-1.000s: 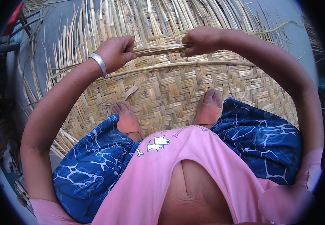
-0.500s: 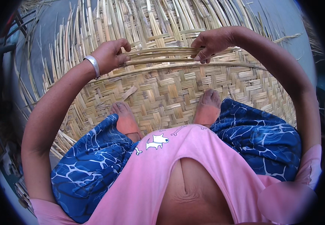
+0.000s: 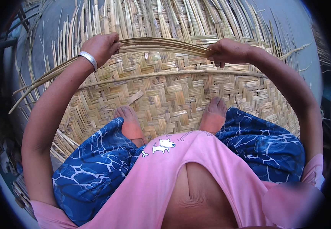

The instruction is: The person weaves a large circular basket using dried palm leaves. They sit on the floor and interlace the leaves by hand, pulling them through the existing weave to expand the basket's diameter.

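A bundle of thin split cane strips (image 3: 161, 42) stretches between my hands, bowed slightly upward over a woven mat. My left hand (image 3: 101, 47), with a silver bangle at the wrist, is closed around the strips, and their loose ends trail out past it to the left. At the other end my right hand (image 3: 228, 52) grips the same bundle; its fingertips curl underneath and are partly hidden. Below the bundle lies the woven mat (image 3: 165, 93), with a pale zigzag pattern. A single longer strip (image 3: 173, 73) rests across it, nearer to me than the bundle.
Unwoven strip ends (image 3: 115, 19) fan out from the mat's far side and left edge. My bare feet (image 3: 131, 124) stand on the mat. A small loose flake (image 3: 135, 97) lies near the left foot. Grey floor (image 3: 56, 26) shows beyond the mat's edges.
The bundle has been raised off the mat and moved farther from me. My left hand shifted left and outward, my right hand rightward and a little nearer. The single strip stays behind on the mat.
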A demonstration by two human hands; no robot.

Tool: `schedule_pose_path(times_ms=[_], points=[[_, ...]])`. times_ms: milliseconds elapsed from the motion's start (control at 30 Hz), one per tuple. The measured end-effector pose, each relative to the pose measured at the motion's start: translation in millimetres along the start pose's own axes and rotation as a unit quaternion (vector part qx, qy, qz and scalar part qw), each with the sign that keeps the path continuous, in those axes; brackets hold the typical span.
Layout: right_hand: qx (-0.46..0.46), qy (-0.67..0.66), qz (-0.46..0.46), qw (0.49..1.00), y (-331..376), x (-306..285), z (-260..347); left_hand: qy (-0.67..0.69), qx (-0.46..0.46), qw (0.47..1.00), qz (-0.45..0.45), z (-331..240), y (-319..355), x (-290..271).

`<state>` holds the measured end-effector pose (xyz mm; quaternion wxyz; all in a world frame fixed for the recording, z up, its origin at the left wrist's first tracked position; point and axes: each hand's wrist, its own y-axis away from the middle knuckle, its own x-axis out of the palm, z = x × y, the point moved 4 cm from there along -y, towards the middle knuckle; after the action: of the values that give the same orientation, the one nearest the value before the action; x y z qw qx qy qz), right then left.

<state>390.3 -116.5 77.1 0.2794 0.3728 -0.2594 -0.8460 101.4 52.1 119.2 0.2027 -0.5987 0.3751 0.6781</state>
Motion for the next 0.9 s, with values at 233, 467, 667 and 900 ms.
schedule_pose_path(times_ms=[233, 467, 667, 900], points=[[0.025, -0.243, -0.118, 0.962, -2.3, -8.8, -29.2, -0.026, 0.126, 0.924, -0.36, 2.4, -21.8, -36.2], [0.001, -0.448, -0.259, 0.856, -24.5, -27.7, -35.5, 0.382, -0.093, 0.919, -0.002, 27.5, -77.4, 40.3], [-0.01, -0.463, -0.259, 0.848, -58.5, -43.9, 7.2, 0.239, -0.175, 0.955, 0.025, 38.8, -102.7, 37.2], [0.0, -0.405, -0.345, 0.847, -83.7, -73.1, 15.3, 0.375, -0.182, 0.909, 0.026, 33.6, -110.8, 17.3]])
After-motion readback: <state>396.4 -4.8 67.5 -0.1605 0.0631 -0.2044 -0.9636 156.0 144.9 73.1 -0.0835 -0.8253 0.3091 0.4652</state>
